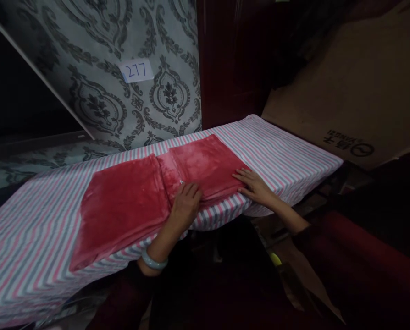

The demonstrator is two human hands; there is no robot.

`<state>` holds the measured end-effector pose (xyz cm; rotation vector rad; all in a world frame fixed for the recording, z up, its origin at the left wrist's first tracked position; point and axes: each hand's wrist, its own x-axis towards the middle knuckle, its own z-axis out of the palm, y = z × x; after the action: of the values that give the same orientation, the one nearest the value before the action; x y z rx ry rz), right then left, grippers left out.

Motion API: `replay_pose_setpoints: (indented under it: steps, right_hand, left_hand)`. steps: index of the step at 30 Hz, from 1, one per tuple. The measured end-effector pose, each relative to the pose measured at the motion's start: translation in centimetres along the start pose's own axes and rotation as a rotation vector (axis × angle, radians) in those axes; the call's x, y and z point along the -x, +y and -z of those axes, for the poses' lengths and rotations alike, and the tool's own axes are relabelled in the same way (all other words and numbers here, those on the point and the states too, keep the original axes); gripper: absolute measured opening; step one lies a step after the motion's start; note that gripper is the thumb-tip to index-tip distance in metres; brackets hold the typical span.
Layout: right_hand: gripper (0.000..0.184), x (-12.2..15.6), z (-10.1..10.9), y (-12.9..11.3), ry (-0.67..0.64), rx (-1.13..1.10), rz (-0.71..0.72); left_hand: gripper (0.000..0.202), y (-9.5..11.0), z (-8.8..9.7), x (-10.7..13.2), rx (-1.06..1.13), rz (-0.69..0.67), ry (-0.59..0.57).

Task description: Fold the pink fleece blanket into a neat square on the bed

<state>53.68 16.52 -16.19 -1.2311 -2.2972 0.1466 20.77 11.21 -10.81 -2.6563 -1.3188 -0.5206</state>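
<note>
A red plush cloth (122, 197) lies folded in flat layers, with a left and a right panel and a paler strip between them. My left hand (186, 204), with a pale green bangle at the wrist, has its fingers curled together on the cloth's near edge, beside the middle strip. A small white spot, perhaps a tag, shows by its fingertips. On the near right corner of the right panel rests my right hand (256, 185), fingers stretched and slightly apart. The cloth's underside is hidden.
A pink, grey and white striped cover (287, 156) drapes the long table. Behind it stand a patterned wall with a paper marked 277 (136, 70) and a dark red panel (232, 64). A large cardboard box (356, 91) leans at the right.
</note>
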Motion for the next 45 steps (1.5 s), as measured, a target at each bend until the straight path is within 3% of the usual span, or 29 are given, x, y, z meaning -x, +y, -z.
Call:
replay_pose_setpoints:
  steps: [4,7,9,12,15,17,20,22,25,29,33,37,39,42,45]
  right_hand:
    - [0.056,0.2,-0.1,0.0,0.036,-0.023,0.009]
    - [0.052,-0.1,0.3,-0.3,0.079,-0.051,0.009]
    - [0.052,-1.0,0.6,-0.9,0.113,-0.03,0.001]
    - [0.052,-2.9,0.7,-2.5,0.129,0.048,0.003]
    - [0.053,-4.4,-0.1,-4.1,0.048,0.132,0.008]
    - [0.054,-4.7,-1.0,-4.8,-0.047,0.18,0.021]
    - [0.053,-4.1,-2.3,-5.2,-0.128,0.225,0.053]
    - [0.053,-3.6,-2.6,-5.1,-0.125,0.227,0.061]
    - [0.051,-3.7,-2.4,-5.2,-0.125,0.182,0.037]
    - [0.048,-5.8,-2.1,-6.8,-0.11,0.084,0.04]
    - [0.051,-8.1,-3.2,-9.9,-0.145,0.007,0.107]
    - [0.059,-8.9,-4.8,-12.7,-0.257,-0.022,0.162]
    - [0.058,-8.7,-5.1,-13.5,-0.296,-0.022,0.177]
    - [0.056,-8.4,-5.0,-14.1,-0.317,-0.015,0.159]
    - [0.055,-8.3,-4.8,-14.3,-0.311,-0.025,0.141]
  left_hand:
    - [0.03,0.8,-0.5,1.2,-0.061,0.012,-0.076]
    - [0.025,1.2,0.4,1.6,-0.038,0.042,-0.105]
    - [0.018,1.5,1.5,1.1,0.01,0.065,-0.09]
    - [0.028,1.9,2.4,-0.8,0.042,0.092,-0.017]
    - [0.05,2.3,1.5,-3.0,-0.015,0.113,-0.001]
    - [0.06,2.3,0.2,-3.8,-0.06,0.17,-0.075]
    - [0.067,2.2,-1.8,-3.8,-0.064,0.272,-0.215]
    - [0.066,2.3,-2.4,-3.3,-0.044,0.3,-0.237]
    - [0.066,2.8,-2.2,-2.6,-0.009,0.306,-0.212]
    - [0.064,3.2,-0.4,-1.4,0.095,0.294,-0.237]
    - [0.043,0.9,2.8,-1.9,0.333,0.283,-0.183]
    - [0.049,-3.8,5.0,-6.4,0.377,0.362,-0.089]
    - [0.056,-6.2,4.8,-9.4,0.277,0.41,-0.192]
    - [0.067,-9.1,2.8,-13.0,0.088,0.509,-0.389]
    - [0.072,-11.3,0.3,-14.6,0.011,0.568,-0.434]
